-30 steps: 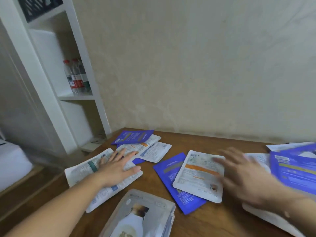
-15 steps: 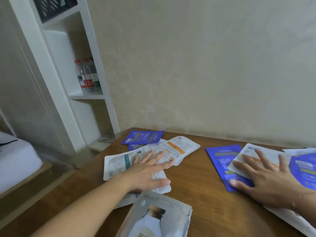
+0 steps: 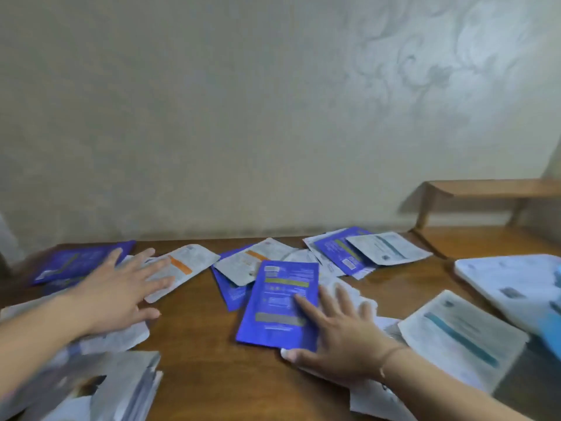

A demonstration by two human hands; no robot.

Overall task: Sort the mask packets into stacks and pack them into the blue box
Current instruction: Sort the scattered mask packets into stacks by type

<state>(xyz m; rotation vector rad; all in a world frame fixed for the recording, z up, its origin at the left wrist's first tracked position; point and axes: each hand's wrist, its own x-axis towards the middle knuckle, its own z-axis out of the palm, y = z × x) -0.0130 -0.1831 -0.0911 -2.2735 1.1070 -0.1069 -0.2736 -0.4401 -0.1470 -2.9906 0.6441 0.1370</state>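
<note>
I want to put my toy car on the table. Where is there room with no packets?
Bare wood shows between the left hand and the big blue packet, running toward the near edge of the table. Another bare strip lies right of the far packets, before the white stack. The middle back and both near corners are crowded with packets.

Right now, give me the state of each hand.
Left hand: open, fingers spread flat on white packets.
Right hand: open, fingers straight, pressing on the blue packet and the white ones beside it.
</note>
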